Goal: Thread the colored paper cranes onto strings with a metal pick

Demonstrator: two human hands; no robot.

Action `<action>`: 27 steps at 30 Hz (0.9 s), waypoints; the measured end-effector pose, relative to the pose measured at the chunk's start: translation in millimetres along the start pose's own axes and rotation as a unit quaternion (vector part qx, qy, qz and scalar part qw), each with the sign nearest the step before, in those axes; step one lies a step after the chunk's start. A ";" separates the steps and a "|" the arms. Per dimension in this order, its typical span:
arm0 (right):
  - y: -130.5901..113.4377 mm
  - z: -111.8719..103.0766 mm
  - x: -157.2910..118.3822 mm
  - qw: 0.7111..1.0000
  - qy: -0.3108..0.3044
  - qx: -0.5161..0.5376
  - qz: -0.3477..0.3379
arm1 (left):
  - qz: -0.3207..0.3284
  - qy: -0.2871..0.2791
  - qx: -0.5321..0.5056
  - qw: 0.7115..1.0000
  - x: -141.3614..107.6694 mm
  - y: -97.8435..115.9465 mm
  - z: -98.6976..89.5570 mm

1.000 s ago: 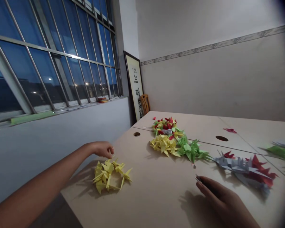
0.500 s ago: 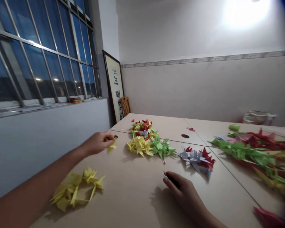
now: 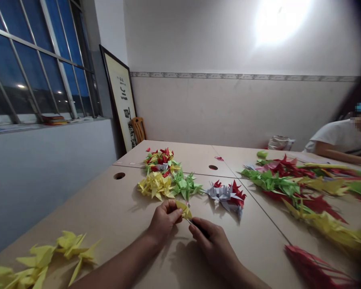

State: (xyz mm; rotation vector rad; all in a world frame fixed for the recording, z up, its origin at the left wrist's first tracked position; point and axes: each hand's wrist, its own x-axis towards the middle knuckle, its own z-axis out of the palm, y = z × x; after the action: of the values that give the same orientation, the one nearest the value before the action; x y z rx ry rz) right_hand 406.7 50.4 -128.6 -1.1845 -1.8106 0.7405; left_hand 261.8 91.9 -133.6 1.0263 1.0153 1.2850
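My left hand (image 3: 164,220) pinches a yellow paper crane (image 3: 185,209) over the middle of the table. Close on its right, my right hand (image 3: 215,241) is closed around a slim tool (image 3: 200,228) with a dark handle and a thin metal tip. That tip reaches the crane's lower edge; whether it pierces the paper I cannot tell. Just beyond my hands are a yellow crane pile (image 3: 156,185), a green crane pile (image 3: 186,184) and grey cranes (image 3: 224,193) with red ones beside them. At lower left lie more yellow cranes (image 3: 37,261), partly cut off by the frame.
A long heap of green cranes (image 3: 272,182), with red and yellow ones around it, covers the table's right side. Red folded paper (image 3: 311,265) lies near right. Another person (image 3: 333,136) leans on the far right. A cable hole (image 3: 119,176) opens in the tabletop (image 3: 102,200).
My left hand has brought the yellow crane rightward from the table's left side to the tool in my right hand. The view has turned right, bringing another person into sight.
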 end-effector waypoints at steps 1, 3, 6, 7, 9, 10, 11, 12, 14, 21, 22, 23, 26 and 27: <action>0.1 0.0 0.2 1.000 -0.002 0.004 0.001 | -0.005 -0.011 0.000 1.000 -0.4 0.9 -0.4; 0.8 0.1 0.5 1.000 -0.004 0.006 0.006 | -0.011 -0.033 0.000 0.999 -1.0 1.9 -0.2; 2.5 0.0 1.6 1.000 0.000 0.006 0.019 | -0.011 -0.056 0.005 0.998 -2.2 2.9 1.1; 3.0 -0.1 2.2 1.000 0.002 0.007 0.023 | -0.009 -0.061 0.009 0.998 -2.8 3.5 1.4; 3.5 -0.3 3.0 1.000 0.000 0.009 0.030 | -0.007 -0.067 0.019 0.998 -4.1 4.8 2.0; 3.5 -0.4 3.1 0.999 -0.002 0.009 0.034 | -0.006 -0.067 0.023 0.997 -4.8 5.4 2.3; 3.3 -0.5 3.0 0.999 -0.004 0.009 0.036 | -0.006 -0.067 0.028 0.997 -5.2 5.7 2.6; 3.1 -0.6 2.7 0.999 -0.005 0.009 0.037 | -0.006 -0.067 0.031 0.997 -5.5 5.9 2.7; 2.9 -0.8 1.7 0.999 0.000 0.015 0.037 | -0.013 -0.060 0.025 0.998 -5.2 5.9 2.5; 4.5 -2.0 3.5 0.994 0.046 0.079 0.064 | -0.141 -0.004 -0.175 0.974 -0.2 11.3 -7.8; 4.1 -2.2 3.7 0.994 0.038 0.079 0.063 | -0.154 -0.014 -0.192 0.969 -0.4 12.3 -8.9; 3.5 -2.4 3.8 0.995 0.030 0.075 0.060 | -0.162 -0.028 -0.203 0.965 -1.0 12.9 -9.4; 1.6 -2.4 2.7 0.998 0.015 0.052 0.041 | -0.169 -0.081 -0.202 0.961 -4.1 12.3 -8.6; 1.0 -2.3 2.2 0.998 0.012 0.044 0.036 | -0.167 -0.096 -0.193 0.962 -5.2 11.4 -7.9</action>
State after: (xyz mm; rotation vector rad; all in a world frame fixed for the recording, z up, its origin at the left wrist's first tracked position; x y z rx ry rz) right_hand 408.7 53.0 -127.6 -1.1996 -1.7054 0.8353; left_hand 251.2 87.1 -124.4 0.6317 0.7147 1.0289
